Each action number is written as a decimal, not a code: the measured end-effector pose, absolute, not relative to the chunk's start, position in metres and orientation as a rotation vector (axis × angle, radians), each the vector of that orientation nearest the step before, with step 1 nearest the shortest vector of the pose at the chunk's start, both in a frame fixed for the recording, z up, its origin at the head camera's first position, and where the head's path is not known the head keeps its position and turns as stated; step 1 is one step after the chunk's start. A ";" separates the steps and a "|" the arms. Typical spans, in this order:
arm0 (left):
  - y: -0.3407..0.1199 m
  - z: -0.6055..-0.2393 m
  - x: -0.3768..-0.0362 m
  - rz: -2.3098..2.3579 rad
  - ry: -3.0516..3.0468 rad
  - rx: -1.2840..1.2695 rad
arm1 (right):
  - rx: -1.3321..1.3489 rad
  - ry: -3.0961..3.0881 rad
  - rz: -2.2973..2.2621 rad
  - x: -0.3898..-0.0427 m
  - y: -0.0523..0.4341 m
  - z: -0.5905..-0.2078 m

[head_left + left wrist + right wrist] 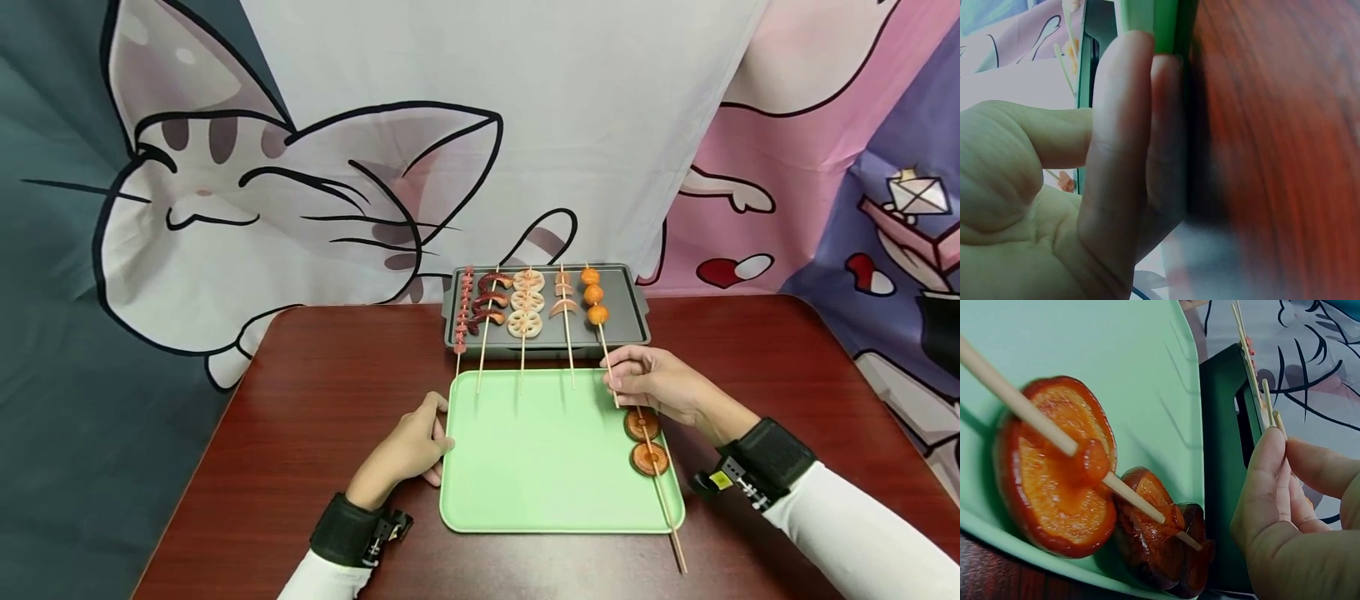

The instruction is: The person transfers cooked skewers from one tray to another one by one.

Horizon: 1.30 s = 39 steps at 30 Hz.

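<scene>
A tray (540, 492) lay on the table (315, 400) before me, a grill pan (633, 321) just behind it holding five skewers (522, 333) side by side. My left hand (408, 450) touched the tray's left edge; my right hand (656, 383) held the rightmost skewer (609, 367) above another skewer (660, 483) at the tray's right edge.

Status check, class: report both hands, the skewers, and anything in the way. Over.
Left hand open, fingers against the green tray edge. Right hand pinches the orange-ball skewer stick. Mushroom skewer lies on the tray just beneath that hand.
</scene>
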State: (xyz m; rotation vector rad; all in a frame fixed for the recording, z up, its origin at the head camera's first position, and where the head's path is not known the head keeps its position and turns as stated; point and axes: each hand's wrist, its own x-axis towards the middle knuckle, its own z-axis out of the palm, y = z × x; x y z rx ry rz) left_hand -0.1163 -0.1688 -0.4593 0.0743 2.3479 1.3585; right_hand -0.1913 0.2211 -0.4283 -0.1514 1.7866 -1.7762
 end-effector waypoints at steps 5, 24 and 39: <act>-0.166 -0.460 -0.118 1.352 2.349 0.086 | -0.167 1.793 -1.756 -0.184 0.227 -0.426; -0.166 -0.461 -0.115 1.349 2.355 0.088 | -0.300 1.739 -1.710 -0.151 0.235 -0.424; -0.168 -0.460 -0.116 1.351 2.371 0.076 | -0.347 1.724 -1.689 -0.128 0.238 -0.427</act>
